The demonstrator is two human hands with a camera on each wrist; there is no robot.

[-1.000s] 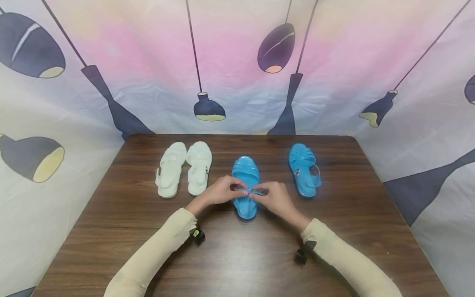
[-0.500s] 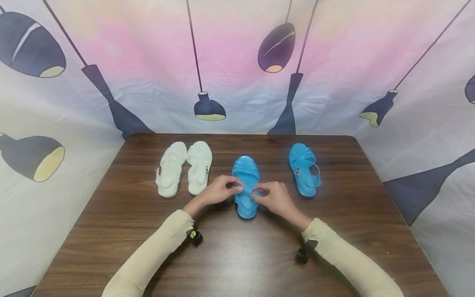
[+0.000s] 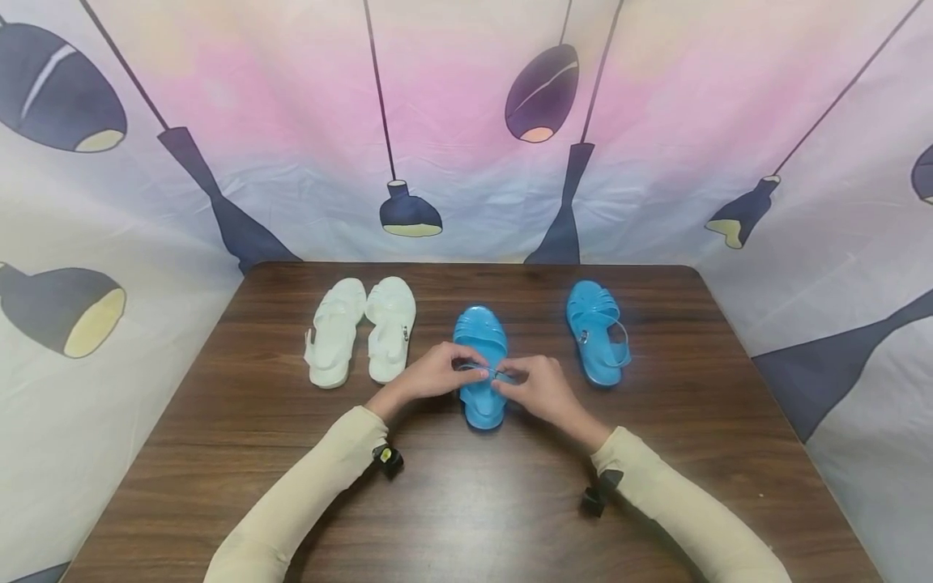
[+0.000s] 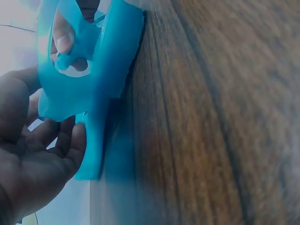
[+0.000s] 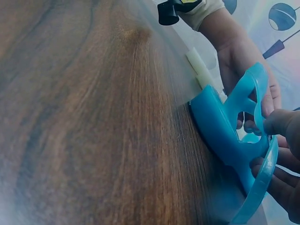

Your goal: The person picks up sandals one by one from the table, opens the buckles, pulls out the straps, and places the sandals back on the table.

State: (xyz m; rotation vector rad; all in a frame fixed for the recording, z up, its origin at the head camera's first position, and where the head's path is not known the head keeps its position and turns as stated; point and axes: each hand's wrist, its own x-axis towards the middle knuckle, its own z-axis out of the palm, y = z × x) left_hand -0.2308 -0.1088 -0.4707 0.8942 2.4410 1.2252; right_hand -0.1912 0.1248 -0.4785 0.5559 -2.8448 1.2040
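A blue sandal (image 3: 481,405) lies on the table in the middle, toe pointing away, between my two hands. My left hand (image 3: 436,372) pinches its strap from the left, thumb and fingertips close to the other hand. From the right, my right hand (image 3: 541,387) pinches the strap (image 5: 262,180) where its parts meet; in the right wrist view the thumb presses there and the fingers lie behind. The left wrist view shows the sandal's side and heel strap (image 4: 65,96) close up. Fingers hide most of the fastening, so its state cannot be made out.
A second blue sandal (image 3: 599,348), with its strap looped out, lies to the right. Two white sandals (image 3: 331,352) (image 3: 389,348) sit side by side at the left on the wooden table (image 3: 466,502). A patterned cloth (image 3: 466,105) hangs behind the table.
Half a second ago my left hand drew slightly left, away from the right fingertips; now it is back against them at the strap. The right hand has barely moved. The sandals stay in place.
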